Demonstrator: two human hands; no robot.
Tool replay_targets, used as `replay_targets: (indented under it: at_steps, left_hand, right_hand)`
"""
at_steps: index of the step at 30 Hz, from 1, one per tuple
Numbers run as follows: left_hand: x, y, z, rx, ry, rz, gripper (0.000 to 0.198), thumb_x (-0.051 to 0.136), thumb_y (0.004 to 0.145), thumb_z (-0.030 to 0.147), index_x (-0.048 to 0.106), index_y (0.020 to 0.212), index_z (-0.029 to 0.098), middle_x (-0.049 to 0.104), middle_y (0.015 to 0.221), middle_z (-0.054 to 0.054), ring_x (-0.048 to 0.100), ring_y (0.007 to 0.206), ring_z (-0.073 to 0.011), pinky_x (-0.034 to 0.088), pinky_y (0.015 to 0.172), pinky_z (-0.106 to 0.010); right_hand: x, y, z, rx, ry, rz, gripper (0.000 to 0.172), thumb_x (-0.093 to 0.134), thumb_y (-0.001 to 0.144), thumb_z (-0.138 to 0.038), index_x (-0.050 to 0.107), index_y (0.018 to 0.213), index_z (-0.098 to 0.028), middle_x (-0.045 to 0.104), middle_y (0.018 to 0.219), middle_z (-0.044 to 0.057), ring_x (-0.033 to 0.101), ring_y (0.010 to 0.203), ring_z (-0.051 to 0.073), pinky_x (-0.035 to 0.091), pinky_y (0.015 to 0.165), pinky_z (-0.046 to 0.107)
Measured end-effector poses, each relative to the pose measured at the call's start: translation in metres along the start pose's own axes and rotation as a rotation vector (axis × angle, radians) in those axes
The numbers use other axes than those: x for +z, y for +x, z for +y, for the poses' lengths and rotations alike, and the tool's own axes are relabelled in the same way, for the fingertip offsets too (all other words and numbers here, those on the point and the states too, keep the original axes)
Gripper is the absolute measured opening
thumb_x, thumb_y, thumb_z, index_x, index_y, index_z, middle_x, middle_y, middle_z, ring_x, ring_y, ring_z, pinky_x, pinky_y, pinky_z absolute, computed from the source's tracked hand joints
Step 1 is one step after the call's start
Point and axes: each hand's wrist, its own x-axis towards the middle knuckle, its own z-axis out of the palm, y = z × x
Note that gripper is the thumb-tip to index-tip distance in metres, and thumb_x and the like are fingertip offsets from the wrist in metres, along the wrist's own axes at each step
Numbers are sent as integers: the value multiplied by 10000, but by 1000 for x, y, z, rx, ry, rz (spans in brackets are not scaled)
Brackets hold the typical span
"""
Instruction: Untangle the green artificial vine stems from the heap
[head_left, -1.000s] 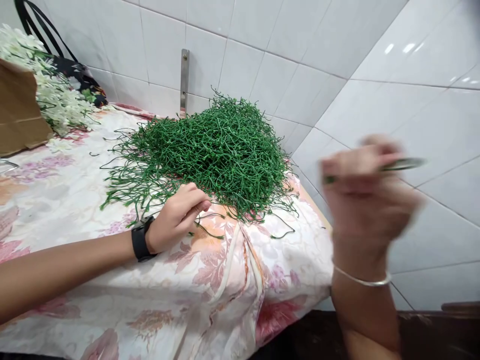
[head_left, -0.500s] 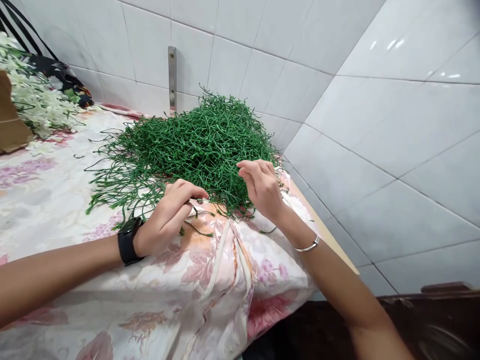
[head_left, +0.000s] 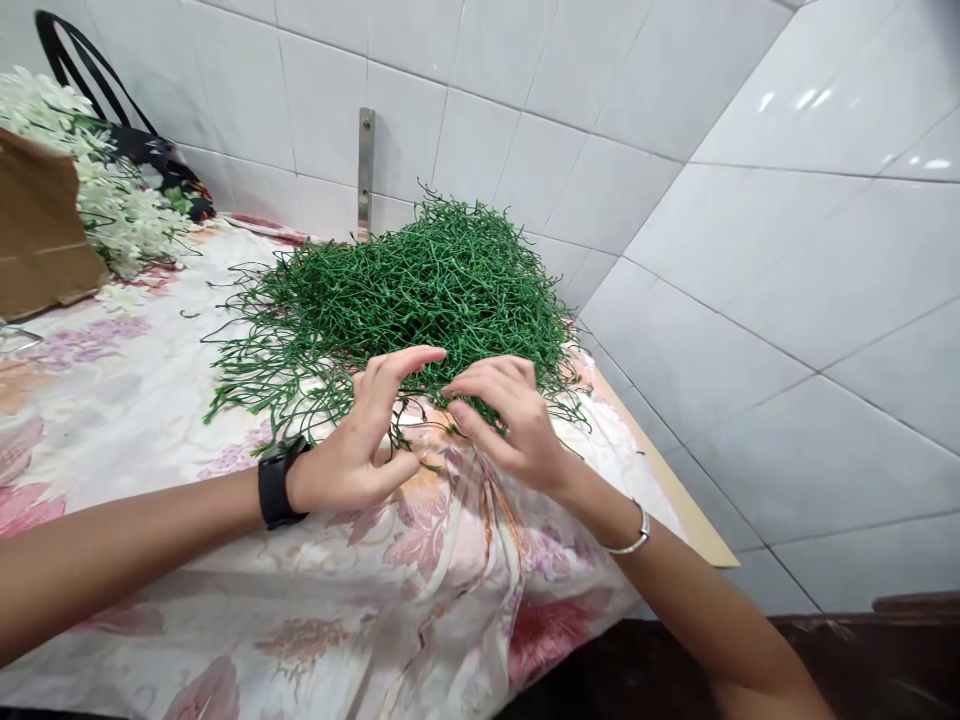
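Note:
A large heap of thin green artificial stems point(head_left: 442, 280) lies on the flowered cloth point(head_left: 315, 600). My left hand point(head_left: 367, 435) is at the heap's near edge, thumb and fingers wide apart, with several loose stems just behind its palm. Close on its right, my right hand point(head_left: 506, 420) is over the front of the heap. Its fingers curve to the left and its thumb stands a little below them; I see nothing gripped between them. The two hands are near each other without touching.
White artificial flowers point(head_left: 127, 215) and a brown cardboard piece point(head_left: 45, 230) are at the far left, with a dark bag point(head_left: 150, 155) behind. A metal strip point(head_left: 365, 170) is fixed to the tiled wall point(head_left: 480, 130). A pale board edge point(head_left: 690, 520) runs along the right.
My right hand has come down and to the left, towards my left hand. My left hand has opened, its thumb spreading away from the fingers. The view has shifted slightly.

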Motion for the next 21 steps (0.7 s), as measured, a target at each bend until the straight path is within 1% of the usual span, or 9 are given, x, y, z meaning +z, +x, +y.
replay_targets:
  at_steps: [2, 4, 6, 8, 10, 13, 16, 19, 21]
  left_hand:
    - [1, 0, 0, 26, -10, -10, 737, 485, 649, 98, 176, 1309, 201, 281, 1342, -103, 259, 1221, -246, 239, 1009, -433]
    - [2, -1, 0, 58, -9, -40, 747, 487, 650, 103, 159, 1313, 205, 259, 1356, -105, 231, 1243, -248, 220, 1025, -445]
    - [2, -1, 1, 90, -2, -83, 750, 484, 651, 105, 146, 1312, 208, 238, 1369, -108, 206, 1261, -248, 200, 1037, -455]
    - [3, -1, 2, 103, 9, -115, 752, 467, 640, 82, 145, 1308, 203, 228, 1376, -107, 192, 1272, -242, 180, 1046, -454]
    - [3, -1, 3, 104, 14, -114, 759, 450, 621, 57, 149, 1304, 197, 228, 1375, -107, 192, 1274, -235, 172, 1051, -448]
    - [4, 0, 3, 109, 35, -103, 759, 441, 616, 48, 151, 1301, 197, 234, 1373, -111, 199, 1272, -238, 176, 1044, -454]
    - [6, 0, 4, 129, 60, -133, 751, 433, 622, 40, 150, 1300, 190, 223, 1381, -118, 197, 1273, -243, 193, 1029, -458]
    - [7, 0, 4, 133, 54, -136, 732, 451, 639, 56, 160, 1298, 184, 228, 1378, -126, 206, 1269, -249, 207, 1021, -453]
    - [7, 1, 5, 113, 54, -102, 699, 469, 666, 83, 180, 1292, 193, 257, 1364, -123, 227, 1259, -250, 217, 1017, -454]
  right_hand:
    - [6, 0, -7, -18, 63, -86, 182, 531, 794, -316, 569, 898, -172, 637, 893, 27, 525, 905, 158, 293, 849, 349]
    - [12, -1, -10, -12, 108, -118, 260, 553, 771, -379, 560, 917, -164, 636, 915, 30, 519, 925, 156, 285, 855, 340]
    - [17, -1, -11, 9, 135, -131, 302, 558, 762, -403, 549, 940, -160, 631, 941, 33, 514, 941, 154, 283, 861, 331]
    - [20, -2, -10, 17, 144, -129, 290, 547, 773, -390, 543, 950, -160, 626, 958, 33, 510, 956, 152, 281, 870, 326]
    - [21, -3, -10, 12, 139, -126, 277, 538, 780, -379, 541, 952, -162, 625, 958, 31, 505, 964, 151, 279, 872, 326]
    - [23, -5, -10, 4, 125, -135, 297, 540, 772, -396, 540, 950, -158, 623, 949, 36, 504, 961, 158, 280, 867, 332]
    - [27, -7, -10, -1, 106, -122, 307, 539, 769, -390, 541, 954, -146, 615, 961, 57, 499, 966, 172, 291, 854, 336]
    - [28, -8, -10, -1, 96, -108, 247, 532, 773, -331, 552, 939, -149, 612, 937, 53, 498, 951, 174, 297, 852, 338]
    - [27, -8, -9, 1, 104, -97, 178, 523, 773, -277, 561, 900, -159, 612, 914, 41, 498, 932, 167, 301, 847, 335]
